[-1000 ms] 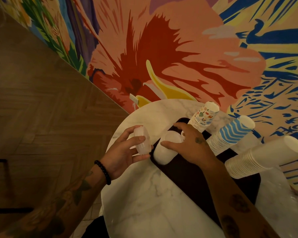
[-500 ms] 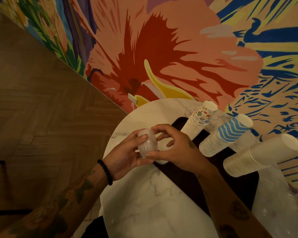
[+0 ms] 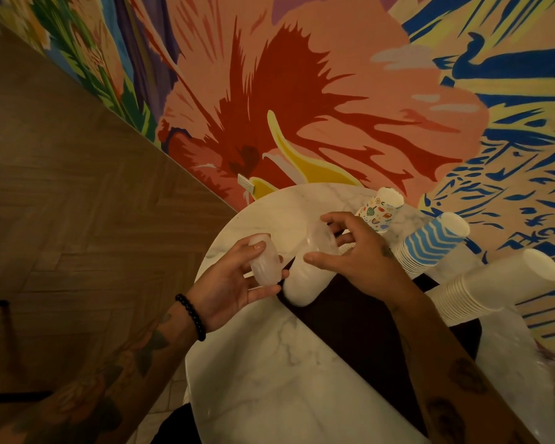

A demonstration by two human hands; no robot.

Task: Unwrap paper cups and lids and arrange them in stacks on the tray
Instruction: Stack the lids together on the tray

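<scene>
Lids, translucent and nested in a short bundle (image 3: 265,264), sit in the left hand (image 3: 234,283), whose grip is closed around them with the thumb below and the fingertips on top, held over the marble counter (image 3: 269,373) just beside the dark tray (image 3: 359,331). The right hand (image 3: 359,254) has its grip curled on a single clear lid (image 3: 322,240), thumb and fingers spread round its rim, right at the top of a white lid stack (image 3: 302,283) that stands on the tray's near left corner; whether that lid touches the stack I cannot tell. Behind the right hand, three stacks of upturned paper cups stand in a row: a patterned stack (image 3: 378,213), a blue wavy stack (image 3: 430,248) and a plain white stack (image 3: 494,283).
</scene>
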